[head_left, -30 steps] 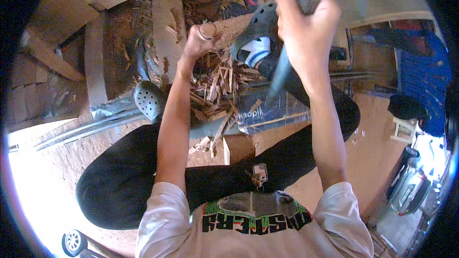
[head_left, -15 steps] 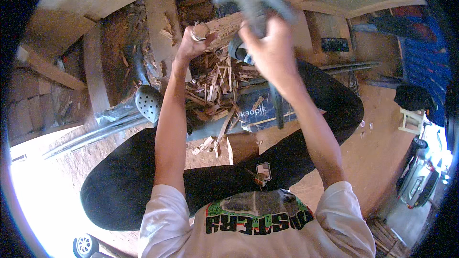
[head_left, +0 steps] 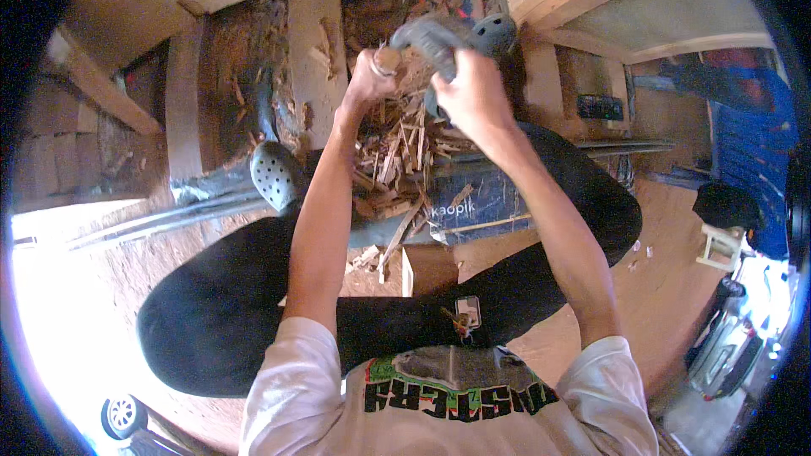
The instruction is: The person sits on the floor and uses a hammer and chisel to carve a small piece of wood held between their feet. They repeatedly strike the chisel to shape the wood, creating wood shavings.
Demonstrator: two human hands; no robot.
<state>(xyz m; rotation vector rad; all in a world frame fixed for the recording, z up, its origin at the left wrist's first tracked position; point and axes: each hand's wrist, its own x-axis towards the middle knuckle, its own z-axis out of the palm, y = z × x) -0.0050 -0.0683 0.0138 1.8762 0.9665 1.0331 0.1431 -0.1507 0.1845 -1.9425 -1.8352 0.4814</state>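
My left hand [head_left: 367, 84] is closed round an upright tool with a round wooden end and a metal ring [head_left: 388, 60], which looks like a chisel handle; its lower end is hidden. My right hand [head_left: 475, 93] grips a hammer [head_left: 429, 44] with a dark grey head, blurred by motion. The head's left end is close to the top of the wooden handle; whether they touch I cannot tell. Below my hands lies a heap of split wood chips [head_left: 397, 143]. Pale wood shows between and behind the hands.
Grey clogs with holes, one at left [head_left: 274, 176] and one at right [head_left: 494, 34], flank the chips. A dark blue printed box [head_left: 477, 207] lies nearer me. Wooden beams [head_left: 314, 59] run alongside. Keys [head_left: 463, 325] rest at my lap. A small stool [head_left: 721, 247] stands right.
My right hand has brought the hammer down and left, toward the wooden end in my left hand. The whole view has shifted slightly, and more of the right clog shows.
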